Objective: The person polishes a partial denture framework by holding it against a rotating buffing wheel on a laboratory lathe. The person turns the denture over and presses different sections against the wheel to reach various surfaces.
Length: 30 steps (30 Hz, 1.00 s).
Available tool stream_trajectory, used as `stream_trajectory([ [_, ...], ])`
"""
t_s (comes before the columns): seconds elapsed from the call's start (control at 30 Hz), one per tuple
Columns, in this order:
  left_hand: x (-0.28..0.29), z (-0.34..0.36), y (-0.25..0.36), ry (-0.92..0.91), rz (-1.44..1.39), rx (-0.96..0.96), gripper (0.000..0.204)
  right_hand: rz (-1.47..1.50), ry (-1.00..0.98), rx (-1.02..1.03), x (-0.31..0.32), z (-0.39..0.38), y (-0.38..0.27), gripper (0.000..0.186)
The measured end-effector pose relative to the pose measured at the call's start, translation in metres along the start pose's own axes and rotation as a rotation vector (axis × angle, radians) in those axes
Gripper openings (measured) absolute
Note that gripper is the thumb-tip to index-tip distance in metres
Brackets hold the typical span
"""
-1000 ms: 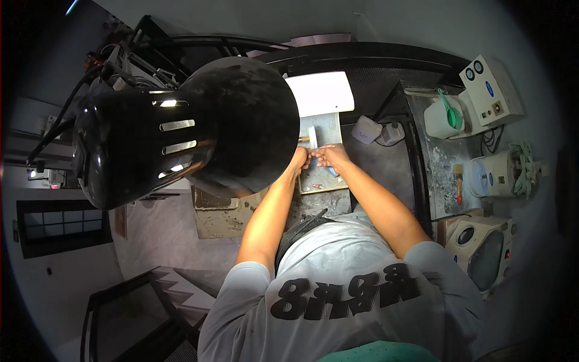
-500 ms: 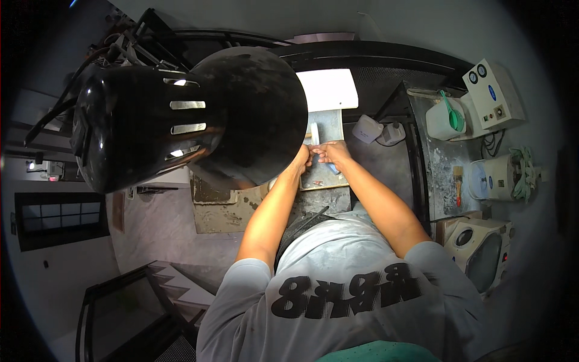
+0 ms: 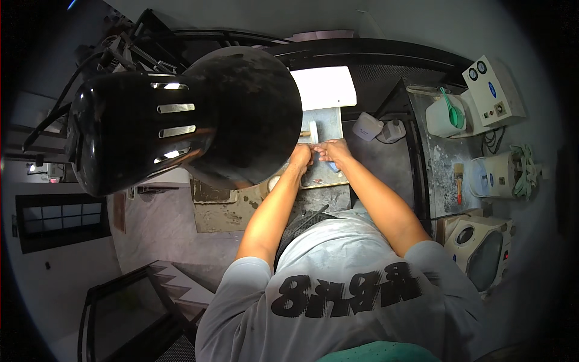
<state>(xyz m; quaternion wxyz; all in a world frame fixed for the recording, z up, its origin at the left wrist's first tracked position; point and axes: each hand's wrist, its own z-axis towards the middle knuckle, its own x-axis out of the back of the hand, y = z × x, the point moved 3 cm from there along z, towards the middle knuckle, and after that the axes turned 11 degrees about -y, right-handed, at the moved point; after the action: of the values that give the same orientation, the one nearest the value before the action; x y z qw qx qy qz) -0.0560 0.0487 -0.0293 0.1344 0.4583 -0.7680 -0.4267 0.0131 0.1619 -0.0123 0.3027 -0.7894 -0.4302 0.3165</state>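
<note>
My left hand [image 3: 302, 155] and my right hand [image 3: 333, 152] meet fingertip to fingertip over a grey work board [image 3: 329, 120]. The fingers of both are bent and closed; whatever they pinch is too small to make out. Just beyond them lies a white bar-shaped piece [image 3: 313, 131] with a wooden stick-like part [image 3: 304, 133] beside it. Partly covered by my right hand, a blue object [image 3: 332, 166] rests on the board. A large black lamp shade [image 3: 247, 114] hangs to the left and hides part of the bench.
A bright white panel [image 3: 329, 87] stands behind the board. White jugs [image 3: 367, 127] are at the right, below bench height. On the side bench sit a white tub [image 3: 443, 117] with a green scoop, a brush [image 3: 459, 181] and a gauged machine [image 3: 493, 90]. A muddy tray [image 3: 214, 194] is at left.
The view has shifted slightly, with the lamp shade a little farther left. My hands stay together at the same place, with only small finger movement.
</note>
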Motion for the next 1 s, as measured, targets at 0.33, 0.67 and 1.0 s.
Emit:
stream_trajectory([
  [0.33, 0.005, -0.011, -0.010, 0.054, 0.159, -0.394, 0.019, 0.083, -0.124, -0.101, -0.012, 0.004, 0.012, 0.013],
  [0.67, 0.001, -0.017, -0.006, -0.087, 0.062, -0.291, 0.009, 0.119, -0.126, -0.073, -0.003, 0.011, 0.015, 0.010],
  [1.0, -0.002, -0.029, -0.001, -0.046, 0.018, -0.404, 0.010, 0.111, -0.163, -0.108, -0.005, 0.010, 0.016, 0.012],
])
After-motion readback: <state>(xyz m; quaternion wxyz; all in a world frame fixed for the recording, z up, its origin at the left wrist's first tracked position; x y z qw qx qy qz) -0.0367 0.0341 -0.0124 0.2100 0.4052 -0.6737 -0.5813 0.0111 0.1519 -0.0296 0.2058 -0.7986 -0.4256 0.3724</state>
